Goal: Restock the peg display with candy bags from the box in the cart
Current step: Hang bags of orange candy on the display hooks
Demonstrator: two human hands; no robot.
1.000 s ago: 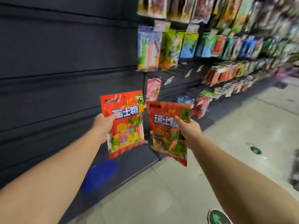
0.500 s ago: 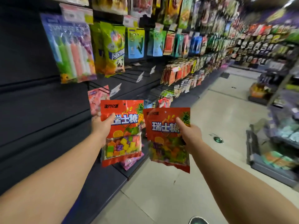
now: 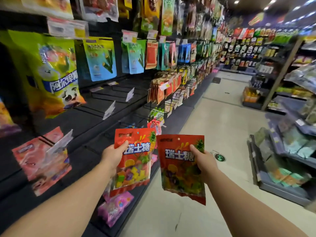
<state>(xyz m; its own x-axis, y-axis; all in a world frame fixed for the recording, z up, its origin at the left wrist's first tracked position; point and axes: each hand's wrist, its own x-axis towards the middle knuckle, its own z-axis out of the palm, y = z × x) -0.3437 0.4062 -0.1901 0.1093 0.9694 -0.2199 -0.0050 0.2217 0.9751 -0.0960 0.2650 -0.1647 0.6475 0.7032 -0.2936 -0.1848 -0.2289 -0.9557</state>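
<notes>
My left hand [image 3: 112,155] grips a red candy bag [image 3: 136,168] with a clear window of coloured sweets, thumb on its front. My right hand [image 3: 204,159] grips a second red candy bag [image 3: 179,170] of the same kind, thumb near its top right. Both bags are upright, side by side in front of me. The black peg display [image 3: 109,106] runs along my left, with several bare pegs and price tags just above the bags. The cart and its box are out of view.
Green [image 3: 56,72] and blue [image 3: 100,59] bags hang on upper pegs. A pink bag [image 3: 41,159] hangs low left, a purple pack [image 3: 114,207] lies on the bottom shelf. The aisle floor [image 3: 213,120] stretches ahead; low shelves [image 3: 283,161] stand on the right.
The view has swung right along the aisle and moved closer to the pegs. Both hands keep their bags, now a little further apart.
</notes>
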